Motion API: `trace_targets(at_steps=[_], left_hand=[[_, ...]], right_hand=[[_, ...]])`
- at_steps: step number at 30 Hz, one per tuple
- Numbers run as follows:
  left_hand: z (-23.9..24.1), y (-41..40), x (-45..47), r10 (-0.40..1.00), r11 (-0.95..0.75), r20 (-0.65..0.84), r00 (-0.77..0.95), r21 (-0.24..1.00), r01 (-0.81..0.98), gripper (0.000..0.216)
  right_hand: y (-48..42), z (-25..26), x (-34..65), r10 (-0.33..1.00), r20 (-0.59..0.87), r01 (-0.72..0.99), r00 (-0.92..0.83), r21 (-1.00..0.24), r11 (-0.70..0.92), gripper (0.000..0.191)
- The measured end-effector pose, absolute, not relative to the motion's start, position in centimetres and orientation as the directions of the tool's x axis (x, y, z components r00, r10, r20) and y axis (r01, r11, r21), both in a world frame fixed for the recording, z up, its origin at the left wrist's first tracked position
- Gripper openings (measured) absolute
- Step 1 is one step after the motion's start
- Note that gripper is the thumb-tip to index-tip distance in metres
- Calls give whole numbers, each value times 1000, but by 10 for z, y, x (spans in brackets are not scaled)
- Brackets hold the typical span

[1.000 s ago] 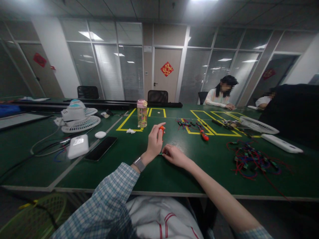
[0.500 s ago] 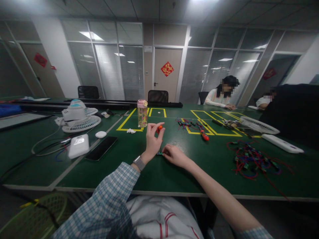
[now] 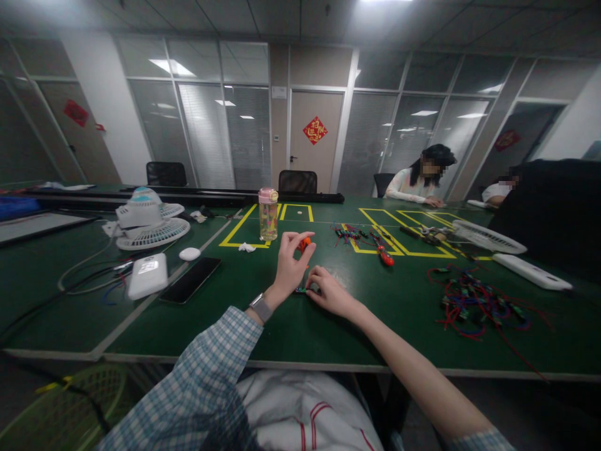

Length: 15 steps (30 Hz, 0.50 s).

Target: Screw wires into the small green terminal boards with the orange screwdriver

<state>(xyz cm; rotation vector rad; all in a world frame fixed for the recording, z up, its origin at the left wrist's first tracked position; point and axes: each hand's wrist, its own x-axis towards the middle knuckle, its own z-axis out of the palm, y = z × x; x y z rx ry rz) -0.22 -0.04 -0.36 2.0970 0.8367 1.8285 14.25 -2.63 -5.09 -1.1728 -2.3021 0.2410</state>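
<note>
My left hand (image 3: 290,266) is raised over the green table (image 3: 282,326), its fingertips pinched on the orange handle of a small screwdriver (image 3: 305,243) that stands upright. My right hand (image 3: 330,292) rests on the table just right of it, fingers curled on a small dark connector piece (image 3: 301,290) under the tool's tip. A watch sits on my left wrist.
A tangle of red and blue wires (image 3: 474,300) lies to the right. More wired parts and another orange tool (image 3: 384,255) lie in yellow-taped squares ahead. A pink-capped bottle (image 3: 268,214), phone (image 3: 191,279), white box (image 3: 148,275) and fan (image 3: 150,225) stand left. Two people sit far right.
My left fingers have shifted on the orange handle, as if turning it, and the hand moved slightly right. My right hand crept a little up toward the tool.
</note>
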Motion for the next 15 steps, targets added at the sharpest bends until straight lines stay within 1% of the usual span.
trace_targets(at_steps=[3, 7, 11, 15], left_hand=[[-3, 0, -2, 544, -812, 837, 53, 510, 283, 19], [-1, 0, -2, 530, -827, 844, 76, 496, 264, 22], [-1, -2, -2, 543, -828, 834, 101, 512, 227, 23], [-2, -3, -1, 549, -827, 828, 109, 521, 211, 20]], right_hand=[[-26, -51, 143, 790, 383, 692, -478, -390, 608, 9], [-24, -53, 144, 790, 380, 689, -482, -392, 609, 9], [-23, -54, 144, 787, 384, 689, -482, -389, 612, 9], [-22, -56, 144, 787, 389, 685, -479, -395, 612, 9]])
